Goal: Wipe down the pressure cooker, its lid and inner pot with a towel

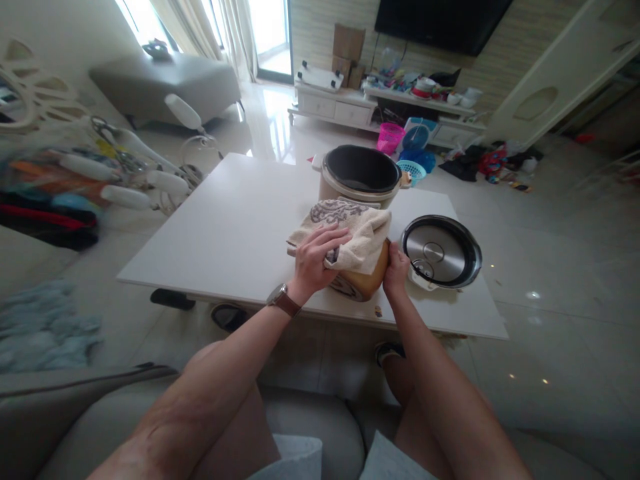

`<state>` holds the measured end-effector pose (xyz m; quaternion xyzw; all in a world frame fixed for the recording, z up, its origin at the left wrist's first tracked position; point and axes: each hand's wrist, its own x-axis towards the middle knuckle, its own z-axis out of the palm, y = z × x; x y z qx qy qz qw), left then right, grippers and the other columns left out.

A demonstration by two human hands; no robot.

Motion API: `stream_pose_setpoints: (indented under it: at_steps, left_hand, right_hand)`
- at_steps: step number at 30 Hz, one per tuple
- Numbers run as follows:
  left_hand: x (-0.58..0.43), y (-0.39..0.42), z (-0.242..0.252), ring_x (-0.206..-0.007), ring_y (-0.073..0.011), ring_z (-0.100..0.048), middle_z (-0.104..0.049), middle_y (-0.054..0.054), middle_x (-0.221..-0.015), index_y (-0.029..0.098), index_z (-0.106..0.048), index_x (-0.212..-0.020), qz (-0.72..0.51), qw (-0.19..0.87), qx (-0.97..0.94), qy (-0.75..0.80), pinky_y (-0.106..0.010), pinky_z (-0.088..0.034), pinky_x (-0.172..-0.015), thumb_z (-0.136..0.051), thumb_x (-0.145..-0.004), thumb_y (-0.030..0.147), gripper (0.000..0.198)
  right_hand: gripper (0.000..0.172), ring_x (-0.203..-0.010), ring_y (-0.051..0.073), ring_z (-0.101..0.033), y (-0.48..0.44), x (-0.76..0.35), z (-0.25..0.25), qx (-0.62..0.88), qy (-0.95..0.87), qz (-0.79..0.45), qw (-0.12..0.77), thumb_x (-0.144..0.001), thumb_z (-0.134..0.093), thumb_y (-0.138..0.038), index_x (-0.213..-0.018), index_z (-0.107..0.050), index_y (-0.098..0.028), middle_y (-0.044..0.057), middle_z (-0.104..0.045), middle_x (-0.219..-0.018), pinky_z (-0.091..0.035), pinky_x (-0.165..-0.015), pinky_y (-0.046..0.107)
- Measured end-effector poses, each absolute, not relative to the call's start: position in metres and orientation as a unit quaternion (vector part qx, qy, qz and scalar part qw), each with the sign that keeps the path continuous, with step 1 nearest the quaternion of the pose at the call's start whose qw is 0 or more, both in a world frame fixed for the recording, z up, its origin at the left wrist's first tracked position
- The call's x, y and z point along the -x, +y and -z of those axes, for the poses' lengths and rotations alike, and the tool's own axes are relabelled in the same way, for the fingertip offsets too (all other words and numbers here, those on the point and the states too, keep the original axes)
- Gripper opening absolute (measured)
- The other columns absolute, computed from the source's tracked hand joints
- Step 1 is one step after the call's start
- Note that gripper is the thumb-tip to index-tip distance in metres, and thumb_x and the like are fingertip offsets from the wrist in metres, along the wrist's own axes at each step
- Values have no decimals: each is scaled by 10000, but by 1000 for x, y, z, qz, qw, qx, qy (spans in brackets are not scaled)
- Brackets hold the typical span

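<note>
An electric pressure cooker [376, 283] stands near the table's front edge, its dark inner pot [361, 170] showing through the uncovered top. Over its front lies a beige patterned cloth [367, 230], hiding most of the panel. My left hand [316, 257] presses down on this cloth with its fingers close together, the thumb partly hidden. At the cooker's right side, my right hand [397, 268] is closed against the golden body, with some fingertips out of sight. Beside that hand, the round lid [440, 250] rests with its metal inside facing up.
The white table [220, 227] extends left of the cooker. Beyond it are a pink basket [390, 138], a light blue basket [414, 172] and a cluttered TV cabinet [350, 112]. A white lamp-like fixture [150, 180] is at the left. The sofa [310, 413] is beneath me.
</note>
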<state>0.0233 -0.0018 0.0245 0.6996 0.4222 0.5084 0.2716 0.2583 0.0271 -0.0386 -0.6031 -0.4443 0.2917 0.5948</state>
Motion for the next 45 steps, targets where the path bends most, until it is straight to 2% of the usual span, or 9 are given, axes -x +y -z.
stream_pose_setpoints:
  at_steps: [6,10,13,20,26,32,39,45]
  left_hand:
    - [-23,7,-22,-1415,-350,-614,-785,-85,-1322,265,-851,-1133,-555,284,-625,469,-492,-433,-1250,-780,-816,320,329]
    - [-24,15,-14,-1264,-359,-697,-821,-88,-1190,219,-859,-1090,-600,305,-517,529,-454,-503,-1166,-788,-759,270,342]
    - [-24,24,-6,-1138,-350,-740,-835,-102,-1082,180,-855,-1007,-617,327,-448,558,-437,-542,-1082,-783,-768,316,285]
    - [-14,39,10,-1158,-333,-736,-836,-97,-1128,170,-845,-1057,-619,377,-354,590,-399,-545,-1057,-765,-788,428,382]
    - [-13,38,10,-1160,-329,-739,-835,-102,-1158,159,-843,-1041,-627,372,-356,585,-390,-549,-1055,-762,-780,410,372]
    - [-20,31,4,-1138,-324,-744,-843,-99,-1121,157,-837,-1012,-629,366,-384,569,-407,-550,-1067,-773,-789,397,334]
    - [-29,23,1,-1050,-316,-764,-845,-96,-1008,171,-841,-935,-608,339,-428,576,-400,-568,-1010,-778,-800,366,245]
    - [-29,24,1,-1048,-315,-761,-846,-99,-1028,169,-843,-964,-604,339,-429,580,-394,-568,-1002,-782,-803,369,264]
  right_hand:
    - [796,-551,95,-214,26,-255,36,612,-446,-269,595,-743,-528,-1024,-570,-267,-292,-77,-242,-543,-161,-490,286]
    - [791,-558,97,-214,25,-255,36,613,-447,-265,595,-750,-520,-1024,-582,-271,-293,-79,-237,-548,-164,-497,288]
    - [804,-559,96,-216,25,-256,37,617,-439,-265,598,-733,-522,-1036,-587,-268,-288,-82,-239,-550,-165,-502,285]
    - [804,-571,101,-228,24,-256,37,619,-436,-266,596,-717,-515,-1050,-590,-286,-290,-80,-249,-564,-175,-516,294]
    - [771,-589,105,-230,23,-255,28,608,-440,-281,598,-741,-555,-1002,-602,-304,-287,-79,-250,-590,-184,-534,302]
    - [633,-615,117,-289,23,-254,4,591,-507,-243,579,-883,-591,-793,-624,-359,-265,-63,-297,-615,-238,-573,303]
    - [701,-599,94,-228,19,-256,1,612,-481,-267,568,-787,-732,-793,-580,-328,-260,-73,-261,-595,-175,-549,295]
    - [706,-598,93,-237,20,-257,4,611,-472,-276,573,-774,-734,-813,-576,-353,-253,-72,-272,-580,-183,-536,285]
